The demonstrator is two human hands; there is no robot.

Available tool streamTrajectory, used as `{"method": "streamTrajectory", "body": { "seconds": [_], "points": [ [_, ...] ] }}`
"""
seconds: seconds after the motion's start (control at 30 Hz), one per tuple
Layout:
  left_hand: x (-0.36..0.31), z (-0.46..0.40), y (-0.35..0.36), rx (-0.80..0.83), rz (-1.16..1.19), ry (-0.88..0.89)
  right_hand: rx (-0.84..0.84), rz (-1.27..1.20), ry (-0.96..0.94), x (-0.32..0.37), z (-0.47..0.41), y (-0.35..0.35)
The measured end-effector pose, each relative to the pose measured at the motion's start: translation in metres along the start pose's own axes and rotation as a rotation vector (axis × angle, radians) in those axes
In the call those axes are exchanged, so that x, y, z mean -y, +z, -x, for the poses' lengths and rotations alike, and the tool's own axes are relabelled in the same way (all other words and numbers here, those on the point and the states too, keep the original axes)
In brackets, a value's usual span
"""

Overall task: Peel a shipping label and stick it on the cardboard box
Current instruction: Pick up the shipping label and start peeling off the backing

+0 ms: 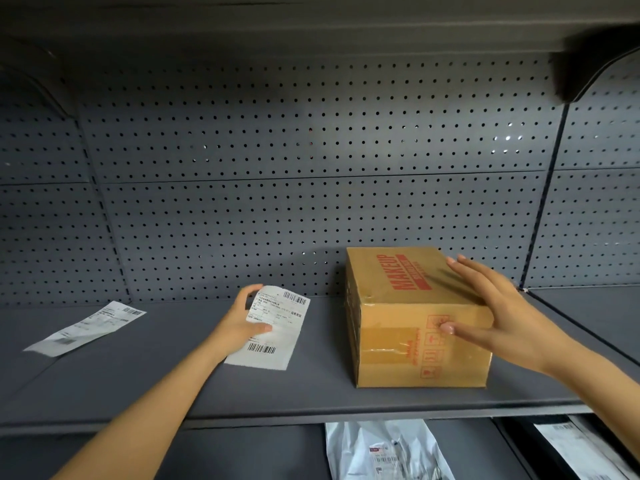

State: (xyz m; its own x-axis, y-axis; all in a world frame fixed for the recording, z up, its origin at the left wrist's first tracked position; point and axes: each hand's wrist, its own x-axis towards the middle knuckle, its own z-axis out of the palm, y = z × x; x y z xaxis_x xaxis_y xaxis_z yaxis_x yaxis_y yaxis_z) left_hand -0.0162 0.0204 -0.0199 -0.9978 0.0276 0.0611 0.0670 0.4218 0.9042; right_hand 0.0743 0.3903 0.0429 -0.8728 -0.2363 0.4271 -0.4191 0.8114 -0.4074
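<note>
A brown cardboard box (398,327) with red "MAKEUP" print stands on the grey shelf (207,386), right of centre. My right hand (491,313) lies open over its near right top edge, fingers spread on the top and thumb on the front face. My left hand (239,323) holds a white shipping label (273,330) with barcodes, pinched between thumb and fingers, just above the shelf to the left of the box. A second label sheet (86,329) lies flat on the shelf at far left.
A grey pegboard wall (277,185) backs the shelf. On the lower shelf lie a white plastic mailer bag (388,452) and another labelled parcel (581,448) at the right. A dark upright post (543,209) divides the shelving at the right.
</note>
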Motion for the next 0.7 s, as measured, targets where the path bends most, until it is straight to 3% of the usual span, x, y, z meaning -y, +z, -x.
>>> {"method": "streamTrajectory", "body": {
  "seconds": [0.23,0.7],
  "points": [
    [-0.014,0.009,0.001,-0.055,0.251,0.056,0.017,0.014,0.041,-0.003,-0.002,0.001],
    [-0.079,0.051,0.004,-0.094,0.460,0.221,-0.019,-0.022,0.039,0.009,0.010,-0.015]
  ]
}}
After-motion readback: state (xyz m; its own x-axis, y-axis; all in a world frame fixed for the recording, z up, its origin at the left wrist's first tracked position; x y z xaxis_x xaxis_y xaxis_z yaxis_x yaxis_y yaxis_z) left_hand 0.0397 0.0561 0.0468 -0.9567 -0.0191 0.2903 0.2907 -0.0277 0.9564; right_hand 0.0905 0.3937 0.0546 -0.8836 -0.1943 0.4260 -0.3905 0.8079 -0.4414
